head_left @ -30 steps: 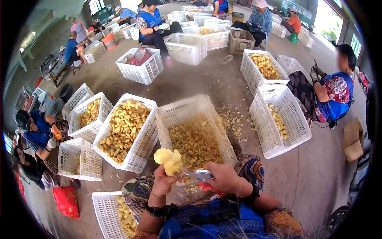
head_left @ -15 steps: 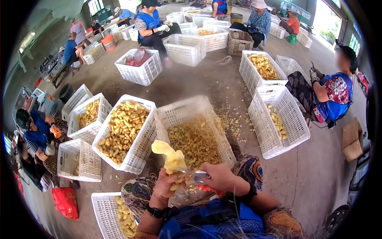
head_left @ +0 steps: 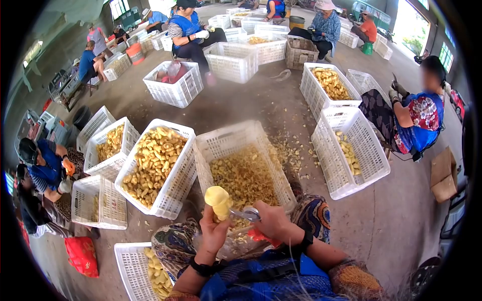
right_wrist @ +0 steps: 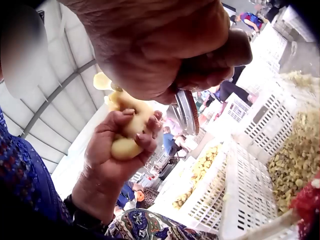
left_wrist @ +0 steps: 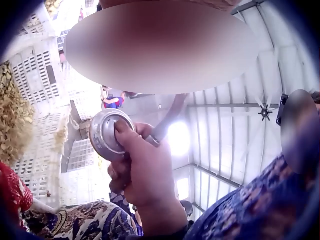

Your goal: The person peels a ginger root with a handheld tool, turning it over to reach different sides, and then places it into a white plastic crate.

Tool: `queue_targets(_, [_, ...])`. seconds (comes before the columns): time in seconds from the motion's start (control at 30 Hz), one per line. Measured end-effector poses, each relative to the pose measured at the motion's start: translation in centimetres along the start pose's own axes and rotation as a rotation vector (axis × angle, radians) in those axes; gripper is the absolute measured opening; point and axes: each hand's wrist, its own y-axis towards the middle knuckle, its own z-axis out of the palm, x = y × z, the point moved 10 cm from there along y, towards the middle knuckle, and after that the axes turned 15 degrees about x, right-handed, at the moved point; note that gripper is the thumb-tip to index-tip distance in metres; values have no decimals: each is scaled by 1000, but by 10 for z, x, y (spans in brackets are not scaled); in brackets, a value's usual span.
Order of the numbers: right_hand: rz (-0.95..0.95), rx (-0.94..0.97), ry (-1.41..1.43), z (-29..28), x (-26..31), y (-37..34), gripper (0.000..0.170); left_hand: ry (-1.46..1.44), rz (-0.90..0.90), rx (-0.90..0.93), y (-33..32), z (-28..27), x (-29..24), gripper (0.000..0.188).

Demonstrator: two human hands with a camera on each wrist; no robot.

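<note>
In the head view, my left hand [head_left: 213, 235] grips a pale, peeled piece of ginger [head_left: 218, 197] upright, its rounded end above the fingers. From the right wrist, the fingers and thumb of that hand curl round the knobbly ginger [right_wrist: 137, 124]. My right hand [head_left: 277, 220] holds a silver metal tool [head_left: 247, 214], whose curved end lies right at the ginger's side. In the left wrist view, the right thumb presses on the tool's round, shiny body [left_wrist: 106, 135]. Below both hands, a white crate [head_left: 226, 135] holds brown-yellow peelings [head_left: 246, 175].
To the left stands a white crate of ginger [head_left: 156, 163]; another with pale pieces [head_left: 158, 276] sits by my left leg. Stacked crates [head_left: 351, 155] are at the right. Scraps [head_left: 291, 155] litter the floor. Several people sit around among more crates.
The ginger has been turned in my left hand: its long end pointed up and left half a second ago, and now a rounded end faces up. My right hand keeps the tool close against it.
</note>
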Motion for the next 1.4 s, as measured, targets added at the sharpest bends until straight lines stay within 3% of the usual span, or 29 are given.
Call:
queue_targets(0.13, [40, 39, 85, 7, -9, 2, 23, -275, -122, 43, -1, 6, 19, 54])
queue_targets(0.27, [169, 104, 397, 30, -36, 2, 22, -275, -187, 138, 3, 13, 17, 51])
queue_targets(0.43, [144, 5, 470, 10, -45, -1, 22, -400, -354, 233, -3, 12, 35, 50])
queue_targets(0.6, [92, -231, 422, -47, -55, -9, 22, -224, -395, 198, -8, 4, 45, 55])
queue_targets(0.63, [52, -281, 540, -52, -54, -11, 24, -179, -392, 196, -8, 5, 46, 56])
queue_targets(0.73, [20, -282, 497, -61, -36, -15, 23, -124, -329, 137, -4, 5, 37, 57])
queue_targets(0.93, [-122, -275, 285, -51, -14, -17, 19, 88, -365, 60, -5, 5, 22, 52])
queue_targets(1.03, [-263, -365, 187, -60, 7, -17, 23, 378, -154, 70, 3, 12, -8, 55])
queue_targets(1.13, [-339, -456, 71, -59, 21, -13, 24, 718, -149, 66, 0, 13, -12, 59])
queue_targets(1.23, [-302, -429, -88, -58, 23, -11, 24, 824, -163, 86, 3, 8, -6, 58])
queue_targets(1.33, [-325, -582, -228, -82, 36, -31, 25, 954, -136, -31, -1, -13, -3, 58])
queue_targets(1.37, [-332, -646, -72, -106, 39, -40, 23, 980, -168, -37, -4, -18, -2, 58])
queue_targets(1.4, [-262, -567, 91, -106, 30, -30, 22, 1006, -200, -39, -5, -21, -4, 58])
